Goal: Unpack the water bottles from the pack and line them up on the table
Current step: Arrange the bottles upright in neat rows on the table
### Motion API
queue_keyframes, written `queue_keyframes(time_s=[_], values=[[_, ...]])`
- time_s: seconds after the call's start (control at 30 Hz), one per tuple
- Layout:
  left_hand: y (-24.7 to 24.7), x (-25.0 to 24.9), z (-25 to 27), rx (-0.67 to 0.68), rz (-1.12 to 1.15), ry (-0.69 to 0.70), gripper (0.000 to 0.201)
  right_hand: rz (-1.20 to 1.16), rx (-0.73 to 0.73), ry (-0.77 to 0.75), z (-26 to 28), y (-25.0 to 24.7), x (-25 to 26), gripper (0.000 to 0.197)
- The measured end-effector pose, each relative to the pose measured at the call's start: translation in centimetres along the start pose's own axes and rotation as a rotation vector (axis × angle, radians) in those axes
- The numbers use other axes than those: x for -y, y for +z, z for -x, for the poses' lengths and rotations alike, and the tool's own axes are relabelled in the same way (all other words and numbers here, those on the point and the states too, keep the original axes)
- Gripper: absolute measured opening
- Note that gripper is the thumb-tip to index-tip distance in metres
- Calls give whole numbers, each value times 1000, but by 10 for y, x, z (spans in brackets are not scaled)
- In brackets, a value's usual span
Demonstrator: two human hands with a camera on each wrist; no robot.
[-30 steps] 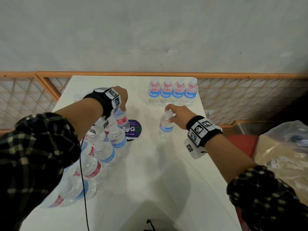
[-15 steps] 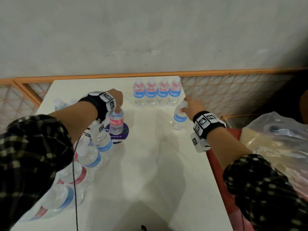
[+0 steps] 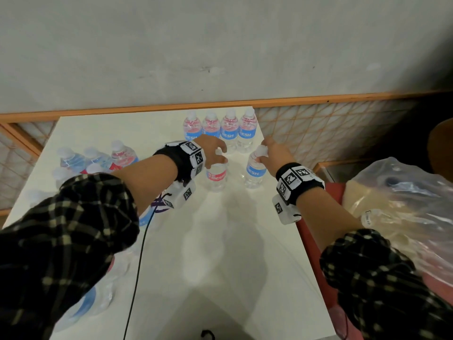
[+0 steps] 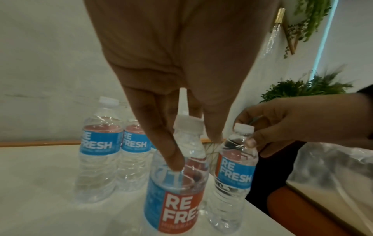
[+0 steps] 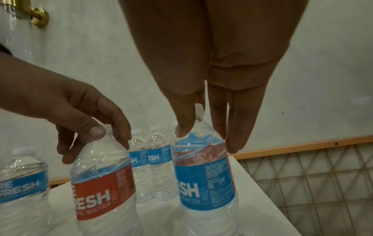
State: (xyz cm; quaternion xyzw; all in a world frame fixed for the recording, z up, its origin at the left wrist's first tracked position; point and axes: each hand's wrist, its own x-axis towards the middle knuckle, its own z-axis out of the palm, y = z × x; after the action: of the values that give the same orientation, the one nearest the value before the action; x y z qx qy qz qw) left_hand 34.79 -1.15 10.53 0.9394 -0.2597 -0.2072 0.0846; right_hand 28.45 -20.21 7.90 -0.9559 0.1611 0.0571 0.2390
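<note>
Four water bottles [image 3: 220, 131] stand in a row at the white table's [image 3: 220, 266] back right. In front of them my left hand [image 3: 219, 153] grips the neck of an upright bottle with a red label [image 3: 216, 176] [image 4: 177, 199]. Just right of it, my right hand [image 3: 261, 152] pinches the top of an upright bottle with a blue label [image 3: 255, 171] [image 5: 203, 183]. Both bottles sit at table level, a small gap apart. Several more bottles from the pack [image 3: 93, 160] stand at the left, partly hidden by my left arm.
Crumpled clear plastic wrap [image 3: 397, 200] lies on a red seat [image 3: 316, 241] past the table's right edge. A black cable [image 3: 139, 266] runs down the table. A purple sticker [image 3: 159, 207] shows under my left wrist. An orange lattice railing [image 3: 318, 128] borders the back.
My left hand carried the red-label bottle from the pack rightward and back, beside the blue-label bottle. My right hand moved its bottle toward the back row.
</note>
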Motion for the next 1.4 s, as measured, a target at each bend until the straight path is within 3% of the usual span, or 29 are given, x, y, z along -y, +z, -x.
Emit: queue_keyframes(time_s=[0.1,0.2,0.33,0.5,0.57,0.67,0.77,0.93,1.13,1.4], values=[[-3,-4,-1,125,-121,44,52,4,2,2,-1,2,3,42],[-6,-3,-4,158,-165,66,58,8,7,3,-3,1,4,42],[-9,-4,-10,47,-50,35,38,-1,13,18,-6,0,7,43],[0,-13,-23,-127,-105,-6,51,-28,-7,16,-8,2,10,43],[1,-16,-25,-128,-62,-24,54,-52,-13,20,-8,1,7,44],[-4,-18,-24,24,-41,4,64,-31,34,-58,-10,-2,1,56],[-9,-16,-26,89,24,23,56,-2,69,-100,-14,-5,-3,55],[-9,-20,-38,26,245,2,47,-13,58,-79,-33,-7,-4,51],[-12,-23,-56,-56,152,25,23,-30,30,-83,-55,-5,-3,53],[-10,-21,-74,-144,115,30,37,-25,11,-108,-70,-4,1,49]])
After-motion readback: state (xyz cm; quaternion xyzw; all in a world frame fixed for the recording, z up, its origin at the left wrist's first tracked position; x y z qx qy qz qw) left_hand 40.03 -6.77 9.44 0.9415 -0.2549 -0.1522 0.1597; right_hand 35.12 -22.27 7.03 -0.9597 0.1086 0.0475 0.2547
